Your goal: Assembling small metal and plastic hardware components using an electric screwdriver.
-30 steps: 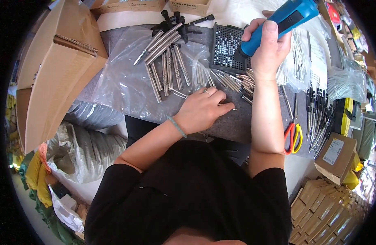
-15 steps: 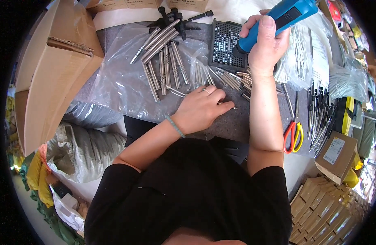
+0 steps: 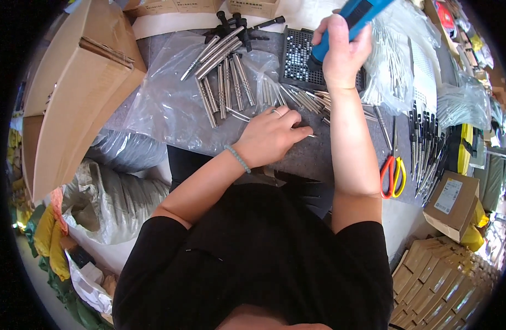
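Note:
My right hand [image 3: 346,58] is wrapped round a blue power screwdriver [image 3: 367,10]. Its dark nose points down at a black perforated tray [image 3: 303,33] filled with small shiny pieces; whether it touches them I cannot tell. Lower down, my left hand [image 3: 269,137] rests near the table edge with a thin pale rod [image 3: 312,136] between thumb and fingers. Much of that rod is hidden under the hand. Just beyond my left hand lie several silver metal tubes [image 3: 227,88] with patterned ends. Slim pointed metal rods [image 3: 305,100] lie between the hand and the tray.
Black handled parts [image 3: 236,27] are heaped at the back. A large cardboard box [image 3: 80,99] stands left, beside clear plastic sheeting [image 3: 168,104]. At right lie scissors [image 3: 392,179] with red and yellow handles, black-ended rods [image 3: 426,146], bagged wires [image 3: 393,66] and a small carton [image 3: 451,203].
My right hand and the screwdriver have shifted left and a little farther over the tray. My left hand keeps its hold on the thin rod. The whole view has shifted slightly.

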{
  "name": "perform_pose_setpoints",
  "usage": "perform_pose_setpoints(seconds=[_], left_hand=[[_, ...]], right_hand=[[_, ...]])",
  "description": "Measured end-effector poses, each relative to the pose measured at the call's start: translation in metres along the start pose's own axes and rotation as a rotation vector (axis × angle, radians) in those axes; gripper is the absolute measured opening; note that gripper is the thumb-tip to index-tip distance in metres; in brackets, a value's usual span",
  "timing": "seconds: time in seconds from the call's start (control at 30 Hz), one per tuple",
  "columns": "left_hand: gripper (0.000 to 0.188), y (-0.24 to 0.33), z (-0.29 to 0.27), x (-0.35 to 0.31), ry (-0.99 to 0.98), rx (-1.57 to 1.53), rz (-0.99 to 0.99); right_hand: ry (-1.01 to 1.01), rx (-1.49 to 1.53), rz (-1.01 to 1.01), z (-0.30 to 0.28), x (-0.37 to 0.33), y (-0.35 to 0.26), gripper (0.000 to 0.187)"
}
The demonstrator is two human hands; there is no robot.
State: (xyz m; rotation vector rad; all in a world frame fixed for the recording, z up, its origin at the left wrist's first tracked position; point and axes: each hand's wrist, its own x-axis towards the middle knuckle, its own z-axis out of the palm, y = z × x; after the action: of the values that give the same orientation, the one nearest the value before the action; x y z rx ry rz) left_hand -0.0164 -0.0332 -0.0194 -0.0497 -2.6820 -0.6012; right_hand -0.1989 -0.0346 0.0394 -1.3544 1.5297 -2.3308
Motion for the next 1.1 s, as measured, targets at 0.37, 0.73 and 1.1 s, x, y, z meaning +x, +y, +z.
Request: perform_pose_setpoints(seconds=[0.37, 0.73, 1.1], left_hand=[[0.026, 0.002, 0.005, -0.003, 0.031, 0.040, 0.020], [0.017, -0.001, 0.006, 0.000, 0.067, -0.002, -0.045], [0.015, 0.000, 0.007, -0.001, 0.036, -0.005, -0.046]], right_hand=[[0.065, 0.032, 0.015, -0.003, -0.005, -0.021, 0.021], [0.039, 0.212, 0.087, -0.028, -0.061, -0.086, 0.032], [0.021, 0.225, 0.122, -0.031, -0.080, -0.069, 0.035]])
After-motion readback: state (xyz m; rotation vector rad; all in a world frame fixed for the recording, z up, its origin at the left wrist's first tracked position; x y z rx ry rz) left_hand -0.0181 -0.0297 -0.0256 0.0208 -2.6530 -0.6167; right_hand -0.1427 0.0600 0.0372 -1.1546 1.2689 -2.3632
